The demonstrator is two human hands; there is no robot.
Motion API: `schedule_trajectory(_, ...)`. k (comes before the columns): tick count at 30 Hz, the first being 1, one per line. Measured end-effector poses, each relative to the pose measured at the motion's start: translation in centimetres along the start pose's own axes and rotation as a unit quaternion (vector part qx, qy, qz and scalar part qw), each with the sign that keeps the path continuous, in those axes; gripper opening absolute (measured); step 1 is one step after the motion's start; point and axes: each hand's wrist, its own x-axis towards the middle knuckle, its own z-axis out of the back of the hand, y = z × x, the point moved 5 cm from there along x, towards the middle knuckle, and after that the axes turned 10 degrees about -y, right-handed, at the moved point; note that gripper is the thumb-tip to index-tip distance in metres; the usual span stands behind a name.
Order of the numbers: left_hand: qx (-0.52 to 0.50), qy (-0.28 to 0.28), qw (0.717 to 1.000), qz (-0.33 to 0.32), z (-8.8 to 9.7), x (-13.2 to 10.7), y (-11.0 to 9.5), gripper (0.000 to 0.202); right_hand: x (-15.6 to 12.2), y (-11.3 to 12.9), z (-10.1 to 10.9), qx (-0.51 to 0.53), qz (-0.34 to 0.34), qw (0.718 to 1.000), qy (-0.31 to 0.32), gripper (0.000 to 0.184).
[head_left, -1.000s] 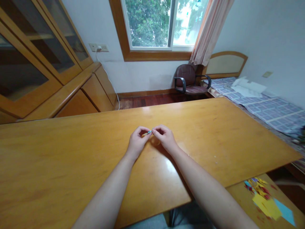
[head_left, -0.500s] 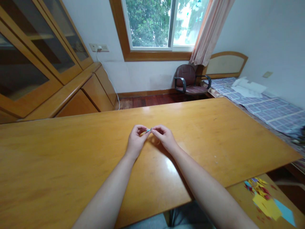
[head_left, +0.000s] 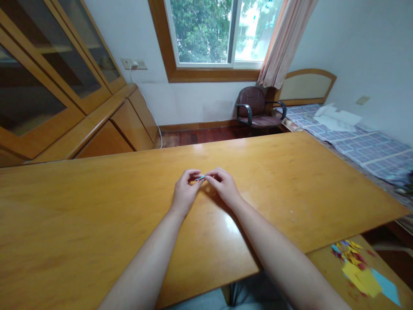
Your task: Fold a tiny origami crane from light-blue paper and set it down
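Between my hands, low over the wooden table (head_left: 122, 206), is a small light-blue strip of paper (head_left: 200, 178), thin and mostly covered by fingers. My left hand (head_left: 187, 187) pinches its left part between thumb and fingers. The thumb and fingertips of my right hand (head_left: 222, 183) close on its right end. Both sets of fingertips nearly meet at the strip. Its exact folded shape is too small to make out.
On a lower surface at the right lie yellow paper sheets (head_left: 363, 280), a light-blue sheet (head_left: 387, 286) and a heap of coloured paper pieces (head_left: 350, 254). Beyond the table stand an armchair (head_left: 253, 107) and a bed (head_left: 364, 142). A cabinet (head_left: 97, 116) lines the left.
Both hands stay almost in place, with small finger movements. Slightly more of the blue strip shows between them now.
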Motion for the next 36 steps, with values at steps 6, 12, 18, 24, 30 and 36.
schedule_trajectory(6, -0.019, 0.002, 1.000, -0.011, -0.1, -0.1, -0.3, 0.032, 0.0, 0.4, 0.1, 0.000, 0.004, 1.000, -0.004, 0.014)
schedule_trajectory(12, -0.030, 0.003, 1.000, -0.008, -0.1, -0.1, -0.4, 0.030, 0.0, 0.3, 0.1, 0.006, 0.000, 1.000, -0.004, 0.015)
schedule_trajectory(18, -0.072, 0.010, 0.997, 0.016, -0.1, 0.1, -0.7, 0.031, 0.0, 0.4, 0.1, 0.002, 0.006, 1.000, 0.001, 0.015)
schedule_trajectory(24, -0.084, 0.009, 0.996, 0.035, -0.3, 0.1, -0.4, 0.032, 0.0, 0.5, 0.0, -0.008, 0.020, 1.000, 0.010, 0.015)
schedule_trajectory(30, -0.088, 0.016, 0.995, 0.034, -0.2, 0.2, 0.3, 0.034, -0.1, 0.5, -0.2, -0.006, 0.039, 0.999, 0.020, 0.015)
schedule_trajectory(36, 0.001, 0.037, 0.998, -0.048, 0.1, 0.3, -0.8, 0.018, 0.0, 1.0, 0.0, -0.013, 0.058, 0.998, 0.025, 0.015)
